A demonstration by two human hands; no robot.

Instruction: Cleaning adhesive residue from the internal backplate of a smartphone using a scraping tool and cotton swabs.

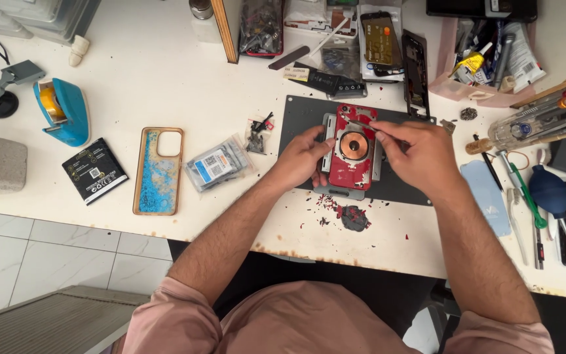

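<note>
Item: red phone (354, 147), back exposed, on the grey mat (401, 187) — scraping step, I judge.
My left hand (306, 157) clamps its left edge; my right hand (414, 154) pinches a thin metal tool (360, 123) over its top. Red flakes (352, 216) lie below the mat; next move needs shallow, steady strokes.

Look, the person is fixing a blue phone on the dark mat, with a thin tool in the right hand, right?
Not quite: the phone is red, not blue. The head view shows it on the dark mat, with the right hand holding a thin tool.
</note>
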